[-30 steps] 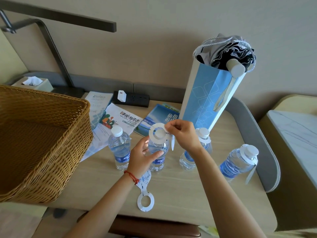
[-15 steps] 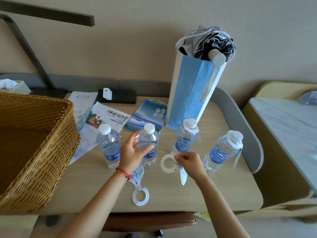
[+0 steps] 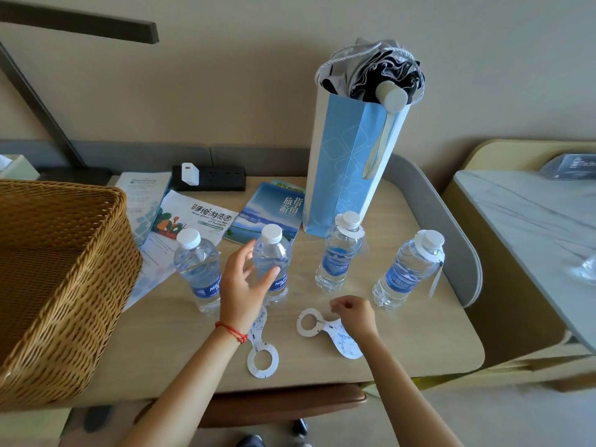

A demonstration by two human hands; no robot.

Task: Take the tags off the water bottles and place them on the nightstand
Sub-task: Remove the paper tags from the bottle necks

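Note:
Several clear water bottles stand in a row on the wooden nightstand. The two left bottles have bare necks. The two right bottles wear white ring tags under their caps. Two loose tags lie flat near the front edge, one below my left wrist and one partly under my right hand. My left hand is beside the second bottle, fingers apart, thumb against its front. My right hand hovers over the second tag with fingers curled.
A big wicker basket fills the left side. Brochures and a black power strip lie behind the bottles. A tall blue paper bag holding a folded umbrella stands at the back. A marble-topped surface is on the right.
My right hand lifted the tag off the second bottle, carried it down and laid it flat on the nightstand. My left hand has loosened its hold on that bottle.

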